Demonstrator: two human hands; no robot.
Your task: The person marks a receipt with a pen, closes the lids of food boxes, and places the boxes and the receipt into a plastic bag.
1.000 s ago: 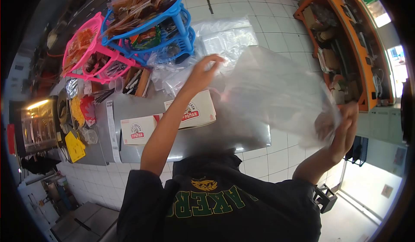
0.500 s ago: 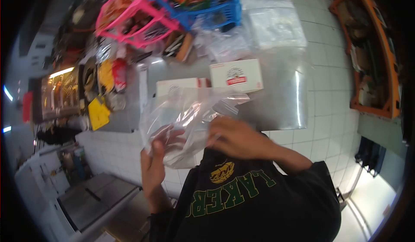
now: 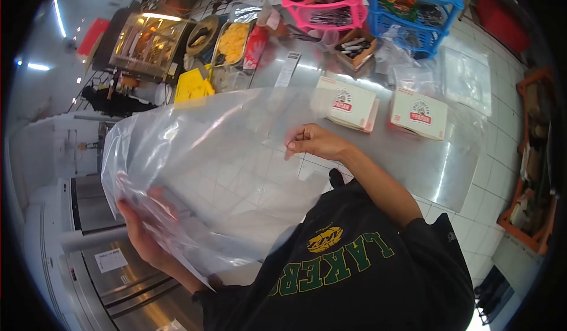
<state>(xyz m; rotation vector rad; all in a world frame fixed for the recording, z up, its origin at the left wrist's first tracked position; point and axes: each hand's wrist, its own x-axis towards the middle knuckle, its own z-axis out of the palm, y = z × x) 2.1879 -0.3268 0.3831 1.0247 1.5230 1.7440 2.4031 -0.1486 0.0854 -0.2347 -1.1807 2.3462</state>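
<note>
A large clear plastic bag (image 3: 218, 171) is spread wide in front of my body. My left hand (image 3: 144, 230) grips its left side, the fingers showing blurred through the film and the thumb in view. On the other side, my right hand (image 3: 316, 142) pinches the bag's edge between thumb and fingertips. Just beyond the right hand, two closed printed food boxes, one on the left (image 3: 346, 103) and one on the right (image 3: 418, 113), lie on the steel table (image 3: 455, 153).
Pink (image 3: 322, 18) and blue (image 3: 407, 35) baskets with packets stand at the back. Nearby are a small box of pens (image 3: 355, 48), a stack of clear bags (image 3: 466, 80), a tray of yellow food (image 3: 231, 42), a red bottle (image 3: 255, 47) and a lit display case (image 3: 150, 44).
The bag has gone from bunched to spread wide. My left hand has moved left and my right hand slightly up, so they are farther apart. The view has turned leftward.
</note>
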